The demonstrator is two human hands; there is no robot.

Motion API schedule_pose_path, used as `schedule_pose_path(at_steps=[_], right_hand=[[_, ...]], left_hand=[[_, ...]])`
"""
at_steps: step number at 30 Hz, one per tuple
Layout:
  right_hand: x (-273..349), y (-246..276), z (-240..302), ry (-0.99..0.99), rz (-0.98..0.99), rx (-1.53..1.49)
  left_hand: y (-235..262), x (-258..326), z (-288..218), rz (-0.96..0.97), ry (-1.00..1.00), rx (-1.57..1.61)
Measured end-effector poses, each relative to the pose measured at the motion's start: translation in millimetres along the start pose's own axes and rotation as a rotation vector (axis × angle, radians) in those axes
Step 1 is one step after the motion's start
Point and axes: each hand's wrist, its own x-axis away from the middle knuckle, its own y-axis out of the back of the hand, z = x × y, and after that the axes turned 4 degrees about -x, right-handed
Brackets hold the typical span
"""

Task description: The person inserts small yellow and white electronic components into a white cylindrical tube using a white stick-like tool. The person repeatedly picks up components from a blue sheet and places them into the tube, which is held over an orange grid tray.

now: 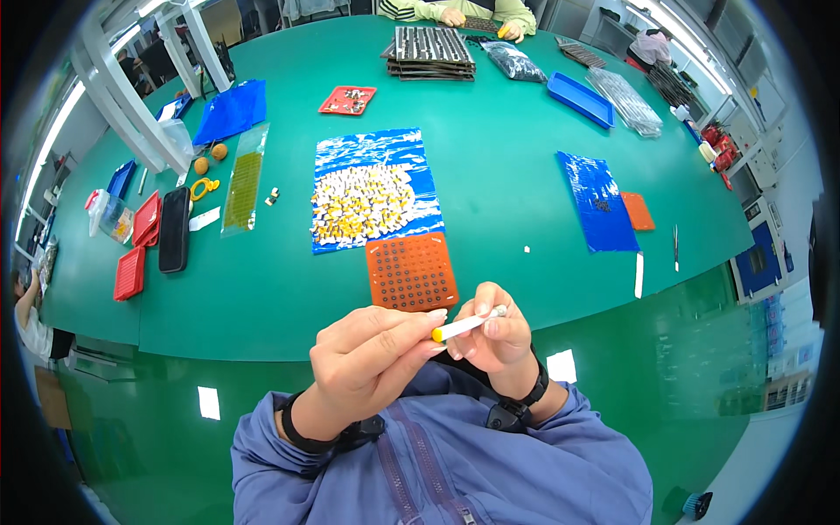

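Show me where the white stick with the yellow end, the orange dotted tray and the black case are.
White stick (464, 325): head view, middle of its shaft.
Orange dotted tray (374, 276): head view, left rim.
Black case (174, 230): head view, middle of its upper face.

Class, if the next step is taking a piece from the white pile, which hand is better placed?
Probably the left hand: it sits nearer the pile than the right hand; both hold the white stick.
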Motion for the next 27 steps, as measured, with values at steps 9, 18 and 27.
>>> schedule_pose_path(at_steps=[9,18,27], right_hand=[[0,2,-2,0.008,-0.040,-0.004],[0,0,-7,-0.033,-0.062,-0.036],[2,-5,-4,0.022,-0.077,0.206]], left_hand=[[1,-5,7,-0.015,-0.086,-0.118],[11,-4,13,0.058,-0.063,0.007],[8,-1,11,0.146,0.069,0.171]])
